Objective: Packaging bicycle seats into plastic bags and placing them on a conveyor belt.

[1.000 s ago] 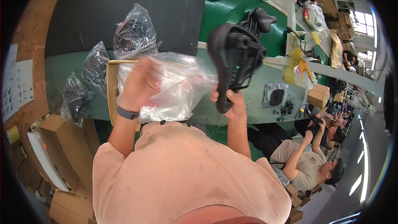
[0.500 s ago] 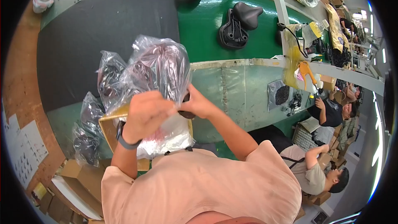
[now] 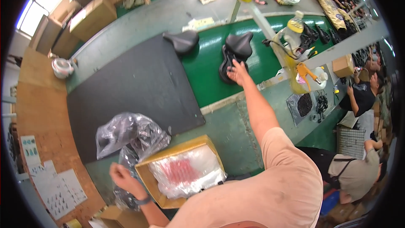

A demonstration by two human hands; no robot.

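My right hand [image 3: 238, 73] reaches out over the green belt, fingers spread, at an upside-down black bicycle saddle [image 3: 224, 70] whose underside faces up. Another black saddle [image 3: 239, 45] lies against it, top side up. Down at the left, my left hand [image 3: 125, 180] has its fingers loosely bent and nothing visible in it. Close beside it are black saddles in clear plastic bags [image 3: 120, 133], bunched at the mat's near edge. Between my arms stands an open cardboard box [image 3: 145, 175] holding a stack of clear plastic bags [image 3: 190, 171] with red print.
A black mat [image 3: 135, 84] covers the left of the bench, with one saddle [image 3: 184, 42] at its far right corner. A metal frame bar [image 3: 265, 21] crosses at the right, with an orange air gun [image 3: 307, 76] hanging there. Co-workers sit further right.
My hands have parted from the bagged saddle over the box, which now lies to the left. The right hand has stretched out to the upturned saddle; the left has dropped leftward. The view has shifted.
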